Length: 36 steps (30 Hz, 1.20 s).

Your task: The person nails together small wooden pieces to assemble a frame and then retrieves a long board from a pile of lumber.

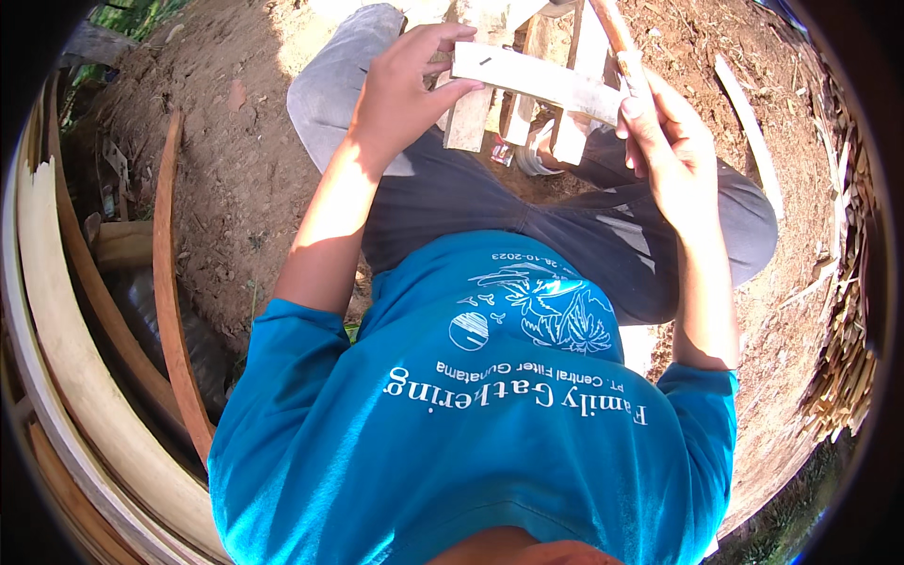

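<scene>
Far left: long curved wooden boards (56, 348) lie stacked along the edge of the view, with a thinner brown strip (169, 282) bent beside them on the bare earth (235, 160).
Left hand: the left hand (400, 89) is raised in front of the person, fingers curled and clamped on the left end of a pale flat wooden slat (532, 80); the thumb presses on its near face.
Slat: it runs level between the two hands, above the knees, with a short dark slot near its left end.
Behind the slat: several short pale wood pieces (523, 104) stand bunched on the ground, just past the knees; how they join I cannot tell.
Right hand: the right hand (664, 151) grips the right end of the slat, closed around it; a thin reddish stick (617, 28) rises from the same grip, and whether it touches the slat cannot be told.
Body: grey trousers (452, 198) and a blue printed shirt (471, 424) fill the lower middle.
Far right: a loose plank (749, 118) lies on the soil, and a bundle of dry split strips (843, 377) lines the edge.
</scene>
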Each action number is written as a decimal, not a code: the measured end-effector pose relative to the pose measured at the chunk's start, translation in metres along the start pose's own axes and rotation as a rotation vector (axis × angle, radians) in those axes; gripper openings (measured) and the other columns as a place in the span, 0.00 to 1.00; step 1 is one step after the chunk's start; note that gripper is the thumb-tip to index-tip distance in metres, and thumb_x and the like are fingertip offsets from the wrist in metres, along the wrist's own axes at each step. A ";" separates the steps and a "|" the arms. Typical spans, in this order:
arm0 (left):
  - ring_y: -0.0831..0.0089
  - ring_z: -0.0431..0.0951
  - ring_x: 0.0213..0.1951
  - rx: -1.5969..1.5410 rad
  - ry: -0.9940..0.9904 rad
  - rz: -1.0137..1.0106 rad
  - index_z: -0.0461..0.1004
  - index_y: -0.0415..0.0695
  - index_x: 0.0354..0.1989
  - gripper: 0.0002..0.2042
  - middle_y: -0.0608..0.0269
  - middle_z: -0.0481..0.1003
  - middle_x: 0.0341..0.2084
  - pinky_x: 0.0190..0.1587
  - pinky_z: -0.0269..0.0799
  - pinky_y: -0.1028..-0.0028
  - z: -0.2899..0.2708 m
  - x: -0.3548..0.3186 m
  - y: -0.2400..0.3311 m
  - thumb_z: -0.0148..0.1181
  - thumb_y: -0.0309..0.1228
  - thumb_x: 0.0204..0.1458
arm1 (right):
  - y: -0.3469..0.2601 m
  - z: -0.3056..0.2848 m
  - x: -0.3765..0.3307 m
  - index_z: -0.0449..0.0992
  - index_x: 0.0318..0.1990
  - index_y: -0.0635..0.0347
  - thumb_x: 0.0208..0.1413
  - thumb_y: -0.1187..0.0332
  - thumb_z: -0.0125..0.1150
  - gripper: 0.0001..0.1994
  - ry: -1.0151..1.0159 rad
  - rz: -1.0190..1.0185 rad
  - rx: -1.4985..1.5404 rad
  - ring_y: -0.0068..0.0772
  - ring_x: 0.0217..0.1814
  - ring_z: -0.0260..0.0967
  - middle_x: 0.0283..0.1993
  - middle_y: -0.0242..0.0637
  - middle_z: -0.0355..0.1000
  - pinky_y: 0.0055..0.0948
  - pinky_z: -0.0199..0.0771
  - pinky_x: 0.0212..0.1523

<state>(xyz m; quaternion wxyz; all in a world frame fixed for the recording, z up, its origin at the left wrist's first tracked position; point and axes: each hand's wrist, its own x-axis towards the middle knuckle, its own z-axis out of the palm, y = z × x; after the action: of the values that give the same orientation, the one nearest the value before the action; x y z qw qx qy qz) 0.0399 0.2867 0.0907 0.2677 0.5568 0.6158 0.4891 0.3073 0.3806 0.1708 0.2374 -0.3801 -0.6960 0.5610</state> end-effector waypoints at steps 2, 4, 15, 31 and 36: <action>0.68 0.78 0.52 -0.016 -0.018 -0.004 0.76 0.43 0.55 0.24 0.59 0.77 0.51 0.54 0.80 0.65 0.002 -0.001 0.002 0.72 0.23 0.47 | -0.009 0.000 -0.003 0.68 0.67 0.61 0.68 0.64 0.56 0.22 0.020 -0.022 0.027 0.11 0.23 0.61 0.32 0.26 0.70 0.13 0.62 0.22; 0.68 0.78 0.52 -0.016 -0.035 0.005 0.76 0.43 0.55 0.24 0.59 0.76 0.51 0.54 0.80 0.65 0.004 -0.001 0.003 0.72 0.23 0.47 | -0.012 0.000 -0.007 0.68 0.67 0.60 0.68 0.64 0.56 0.22 0.037 -0.028 0.026 0.11 0.23 0.60 0.32 0.26 0.70 0.13 0.62 0.23; 0.69 0.78 0.52 0.009 0.000 0.031 0.76 0.43 0.54 0.22 0.60 0.76 0.51 0.53 0.81 0.67 0.006 -0.005 0.002 0.71 0.24 0.49 | 0.003 0.006 -0.025 0.68 0.67 0.61 0.67 0.67 0.57 0.22 -0.005 -0.009 -0.082 0.09 0.27 0.58 0.34 0.25 0.70 0.13 0.60 0.27; 0.59 0.78 0.53 0.220 0.141 0.114 0.74 0.43 0.54 0.19 0.55 0.76 0.53 0.53 0.76 0.64 0.000 -0.015 -0.022 0.67 0.27 0.53 | 0.053 0.016 -0.005 0.74 0.56 0.64 0.56 0.69 0.70 0.21 0.369 -0.051 -0.038 0.23 0.51 0.72 0.45 0.37 0.77 0.26 0.71 0.54; 0.51 0.72 0.59 0.443 0.151 0.176 0.70 0.43 0.60 0.24 0.47 0.72 0.58 0.60 0.68 0.60 0.018 -0.023 -0.011 0.67 0.31 0.54 | 0.092 -0.019 0.014 0.72 0.54 0.63 0.52 0.63 0.73 0.24 0.474 -0.007 -0.182 0.22 0.40 0.73 0.39 0.34 0.77 0.26 0.74 0.45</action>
<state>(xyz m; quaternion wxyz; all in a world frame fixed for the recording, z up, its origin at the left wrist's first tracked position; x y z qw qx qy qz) 0.0564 0.2710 0.0693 0.0488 0.6154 0.6751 0.4040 0.3375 0.4108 0.0860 0.3609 -0.5183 -0.6698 0.3904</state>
